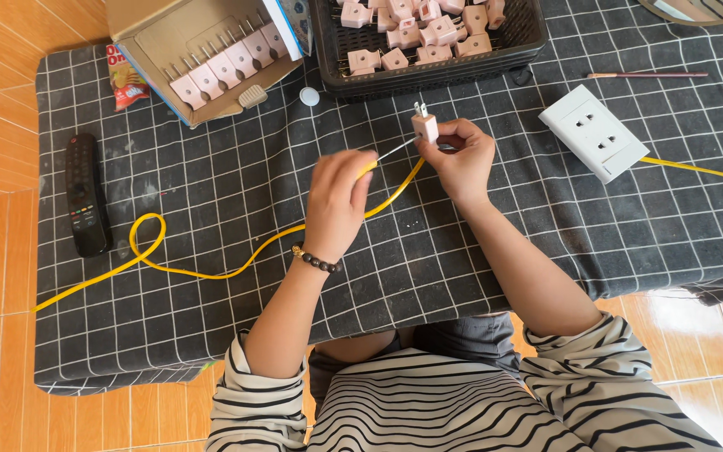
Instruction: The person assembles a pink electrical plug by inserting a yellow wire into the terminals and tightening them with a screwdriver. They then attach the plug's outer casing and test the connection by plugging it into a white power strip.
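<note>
Left hand (338, 203) near centre of the black cloth with white grid lines (211, 276), fingers curled and pinching the end of a long yellow cable (211, 272); a thin bare wire tip pointing from there toward two o'clock. Dark bead bracelet (318, 261) around this wrist. Right hand (462, 159) just at three o'clock of the left one, fingers closed around a small pink plastic plug adapter (425, 127) with two metal prongs standing up at twelve o'clock. Wire tip touching or almost touching the adapter; cannot tell which.

Cable running from the left hand toward eight o'clock, making one loop, then off the cloth edge.

At eleven o'clock, an open brown cardboard box (211, 50) with blue and white outer sides, tilted, holding a row of the same pink adapters. Beside it at nine o'clock, a small red snack packet (125, 79), partly under the box. At twelve o'clock, a black plastic basket (428, 63) full of pink adapters. At two o'clock, a white rectangular socket block (593, 134) with its own yellow cord. At nine o'clock, a black remote control (85, 194). Small white round cap (310, 96) between box and basket.
</note>
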